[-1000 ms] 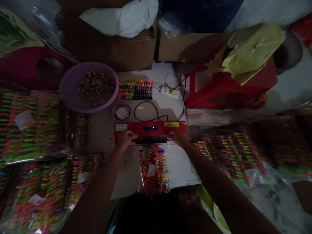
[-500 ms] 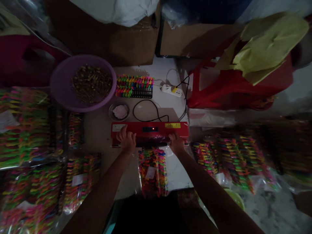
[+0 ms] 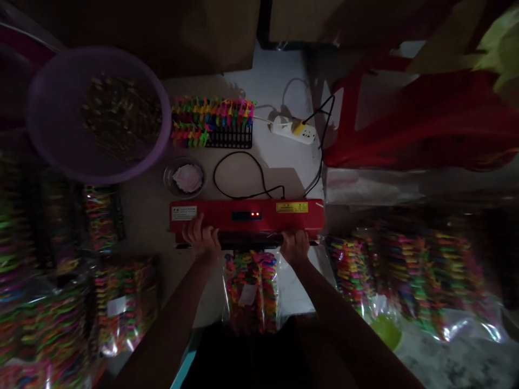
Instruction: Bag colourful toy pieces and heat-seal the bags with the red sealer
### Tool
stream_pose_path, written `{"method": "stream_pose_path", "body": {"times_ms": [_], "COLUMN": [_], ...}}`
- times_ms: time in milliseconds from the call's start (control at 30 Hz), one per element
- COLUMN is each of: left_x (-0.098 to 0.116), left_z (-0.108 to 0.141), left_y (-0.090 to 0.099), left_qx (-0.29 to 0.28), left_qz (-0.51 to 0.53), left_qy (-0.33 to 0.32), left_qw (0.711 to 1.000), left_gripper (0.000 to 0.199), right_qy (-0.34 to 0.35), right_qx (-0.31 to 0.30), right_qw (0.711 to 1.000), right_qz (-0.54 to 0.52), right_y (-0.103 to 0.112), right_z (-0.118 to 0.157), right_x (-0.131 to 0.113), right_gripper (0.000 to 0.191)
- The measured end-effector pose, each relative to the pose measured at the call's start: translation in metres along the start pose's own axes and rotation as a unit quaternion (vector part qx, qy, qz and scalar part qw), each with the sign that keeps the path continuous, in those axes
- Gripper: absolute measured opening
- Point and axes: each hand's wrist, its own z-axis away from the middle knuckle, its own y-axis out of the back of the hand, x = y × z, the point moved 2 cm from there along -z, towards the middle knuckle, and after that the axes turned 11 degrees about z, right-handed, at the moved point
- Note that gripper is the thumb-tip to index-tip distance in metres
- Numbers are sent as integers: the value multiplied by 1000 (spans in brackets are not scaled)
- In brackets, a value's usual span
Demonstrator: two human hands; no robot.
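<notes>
A long red bag sealer (image 3: 214, 212) with a small lit display lies crosswise in front of me in the head view. My left hand (image 3: 203, 239) grips its front edge left of centre, fingers bent over the top. Further right, my right hand (image 3: 295, 244) is closed over the same edge with curled fingers. Between my wrists lies a clear plastic bag (image 3: 250, 294) packed with rows of colourful small pieces and a white slip. The bag's upper end runs to the sealer's front edge, where the jaw hides it.
A purple basin (image 3: 162, 129) of brassy pieces stands at left. Behind the sealer are a black rack (image 3: 231, 139) of colourful pieces, a clear bowl (image 3: 178, 186) with paper slips and a white power strip (image 3: 294, 129). Filled bags (image 3: 125, 308) lie on both sides; a red stool (image 3: 348, 124) stands right.
The view has shifted closer to the sealer. Two red lights now show on its display instead of one. Both hands stay on its front edge.
</notes>
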Motion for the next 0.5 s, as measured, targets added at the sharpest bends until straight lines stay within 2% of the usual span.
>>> {"method": "stream_pose_path", "body": {"times_ms": [100,367,500], "left_x": [1,5,20], "left_z": [-1,-5,-15], "left_y": [0,4,11], "left_qx": [11,14,-3], "left_qz": [-9,16,25], "left_qy": [-19,-43,-42], "left_qw": [1000,999,999], "left_gripper": [17,19,19], "right_qy": [-1,9,0], "right_qx": [-16,0,9], "right_qw": [1000,1000,996], "right_qz": [-9,-11,-85], "right_y": [1,13,30], "right_z": [-1,-8,-16], "right_x": [0,-4,-6], "right_gripper": [31,30,29]}}
